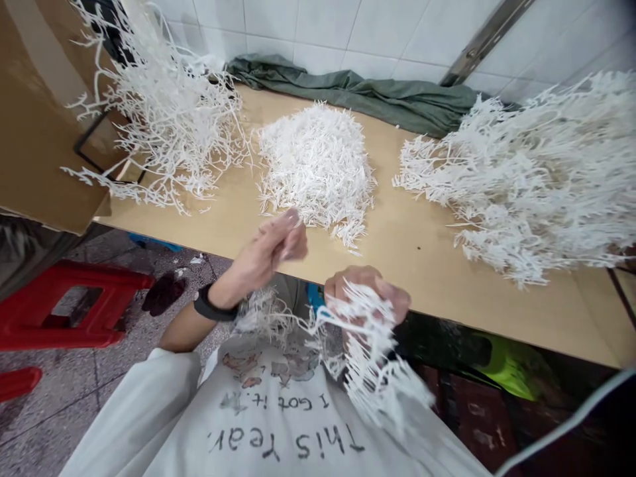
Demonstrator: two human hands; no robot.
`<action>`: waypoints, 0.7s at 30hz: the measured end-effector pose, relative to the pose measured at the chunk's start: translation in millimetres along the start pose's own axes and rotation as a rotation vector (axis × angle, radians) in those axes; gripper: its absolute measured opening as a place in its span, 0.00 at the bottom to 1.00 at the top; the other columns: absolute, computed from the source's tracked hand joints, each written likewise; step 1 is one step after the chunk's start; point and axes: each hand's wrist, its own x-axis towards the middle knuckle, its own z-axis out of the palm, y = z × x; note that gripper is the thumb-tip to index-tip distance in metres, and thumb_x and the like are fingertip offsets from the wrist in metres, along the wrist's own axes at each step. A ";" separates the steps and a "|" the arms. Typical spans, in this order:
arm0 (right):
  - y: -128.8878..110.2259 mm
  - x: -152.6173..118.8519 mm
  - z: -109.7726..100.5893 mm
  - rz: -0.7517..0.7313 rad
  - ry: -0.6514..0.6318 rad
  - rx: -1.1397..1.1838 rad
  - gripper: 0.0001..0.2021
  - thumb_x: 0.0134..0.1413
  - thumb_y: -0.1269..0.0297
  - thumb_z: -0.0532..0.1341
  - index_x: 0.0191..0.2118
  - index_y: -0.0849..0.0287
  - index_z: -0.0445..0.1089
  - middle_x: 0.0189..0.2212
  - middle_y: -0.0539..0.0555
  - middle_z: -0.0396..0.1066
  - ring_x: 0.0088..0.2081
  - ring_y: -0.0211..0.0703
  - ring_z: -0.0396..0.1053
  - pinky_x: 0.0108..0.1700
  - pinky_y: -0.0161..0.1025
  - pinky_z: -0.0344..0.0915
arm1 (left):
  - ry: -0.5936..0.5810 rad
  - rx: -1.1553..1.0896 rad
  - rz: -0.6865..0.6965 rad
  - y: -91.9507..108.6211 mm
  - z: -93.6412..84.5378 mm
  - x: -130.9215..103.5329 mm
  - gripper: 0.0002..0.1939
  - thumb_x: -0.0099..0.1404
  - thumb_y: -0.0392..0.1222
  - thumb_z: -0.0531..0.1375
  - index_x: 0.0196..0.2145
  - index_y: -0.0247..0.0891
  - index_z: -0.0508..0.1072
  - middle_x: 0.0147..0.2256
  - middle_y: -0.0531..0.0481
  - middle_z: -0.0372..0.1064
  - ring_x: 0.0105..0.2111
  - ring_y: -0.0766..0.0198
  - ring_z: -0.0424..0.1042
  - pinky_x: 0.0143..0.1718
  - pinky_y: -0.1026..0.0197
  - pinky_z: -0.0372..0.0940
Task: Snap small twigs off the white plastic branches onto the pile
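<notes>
My right hand (370,277) grips a white branched cluster (370,331) near me, before my shirt (278,411); its thin stems could snap if tugged. My left hand (281,240) is closed, thumb against fingers (whether pinching a piece, I cannot tell). A careless sweep could scatter the far, central slivers (318,159) across the smooth tabletop (397,245). Slivers look spiky, plastic; the cluster forks like coral.

This looks like a small workshop, given the worktable (392,232) bearing a heap of white pieces (318,165) between a tangle of white sprigs (173,112) and a bushy white pile (546,172), the tiled wall (322,26) behind, a cardboard box (40,132) and a red plastic stool (30,311).
</notes>
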 end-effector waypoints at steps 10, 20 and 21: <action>-19.3 -7.4 -9.4 0.012 0.416 -0.022 0.23 0.57 0.51 0.56 0.18 0.58 0.54 0.14 0.45 0.50 0.17 0.31 0.46 0.19 0.33 0.46 | 0.014 0.879 0.282 7.7 -27.1 45.8 0.19 0.65 0.49 0.56 0.51 0.39 0.68 0.51 0.42 0.66 0.30 0.68 0.67 0.32 0.63 0.61; -23.5 -11.8 -18.5 0.098 0.233 -0.103 0.23 0.54 0.50 0.60 0.17 0.61 0.59 0.14 0.46 0.53 0.17 0.30 0.49 0.19 0.31 0.46 | -0.667 0.369 -0.232 11.2 11.7 -16.8 0.18 0.70 0.48 0.48 0.25 0.36 0.59 0.21 0.57 0.49 0.21 0.71 0.50 0.23 0.66 0.49; -21.4 -13.1 -16.6 0.101 0.211 -0.022 0.24 0.54 0.48 0.59 0.17 0.61 0.60 0.14 0.46 0.54 0.16 0.29 0.49 0.18 0.31 0.46 | -0.641 0.291 -0.256 8.7 11.1 -16.6 0.19 0.70 0.48 0.48 0.24 0.36 0.58 0.21 0.58 0.45 0.20 0.72 0.47 0.22 0.65 0.47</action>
